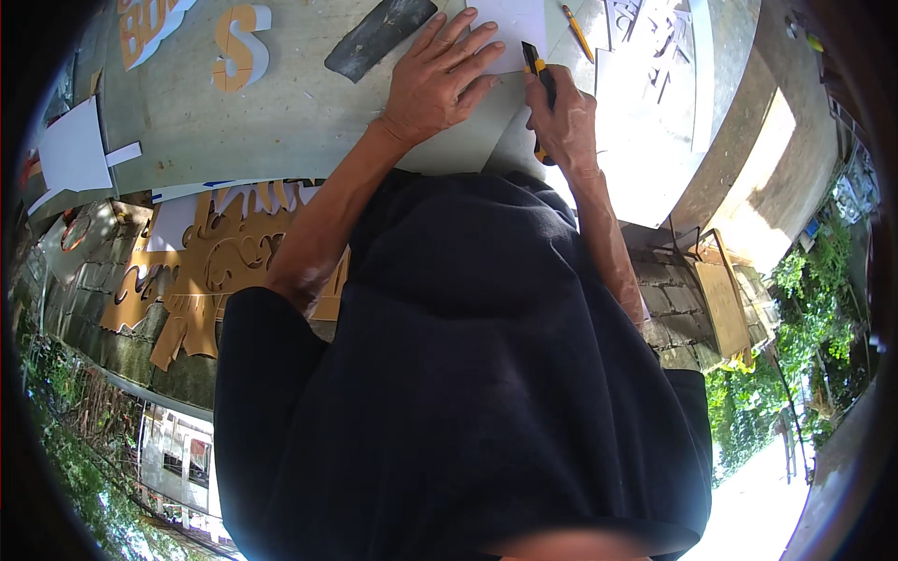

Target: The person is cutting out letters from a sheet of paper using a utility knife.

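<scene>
My right hand [566,117] is closed around a yellow and black utility knife [543,79], its blade end pointing away from me at the near right corner of a white sheet [513,26]. Fingers spread, my left hand [440,79] lies flat with its fingertips at the left edge of that sheet. Just left of the fingers rests a dark grey, flat rectangular block [379,39]. A yellow pencil [579,35] lies to the right of the sheet.
An S-shaped letter [241,47] and other cut letters [145,28] stand at the far left of the table [281,122]. White sheets with cut-out shapes [645,122] cover the right side. Ornate brown cut boards [220,248] lean below left; a wooden chair [718,299] stands lower right.
</scene>
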### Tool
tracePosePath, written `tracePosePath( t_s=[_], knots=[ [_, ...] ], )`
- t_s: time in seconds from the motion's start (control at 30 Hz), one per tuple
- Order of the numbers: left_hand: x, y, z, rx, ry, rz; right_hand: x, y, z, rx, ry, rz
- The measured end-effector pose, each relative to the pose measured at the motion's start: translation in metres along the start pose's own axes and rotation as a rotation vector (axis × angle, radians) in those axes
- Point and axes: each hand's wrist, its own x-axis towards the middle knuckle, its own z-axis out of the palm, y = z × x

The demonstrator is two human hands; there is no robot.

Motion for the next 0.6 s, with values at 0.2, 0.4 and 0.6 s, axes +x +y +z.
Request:
tracePosePath(
  t_s=[0.2, 0.4, 0.6],
  knots=[
    [-0.0129, 0.0087, 0.0089, -0.075, -0.044, -0.109, -0.0001, -0.0018, 0.0059, -0.096, -0.016, -0.063],
    [-0.0104, 0.0087, 0.0091, -0.059, -0.041, -0.110, 0.0029, -0.0081, 0.0085, -0.118, -0.006, -0.111],
    [-0.0098, 0.0104, 0.0065, -0.069, -0.039, -0.115, 0.0039, -0.0097, 0.0093, -0.136, -0.014, -0.099]
  ],
)
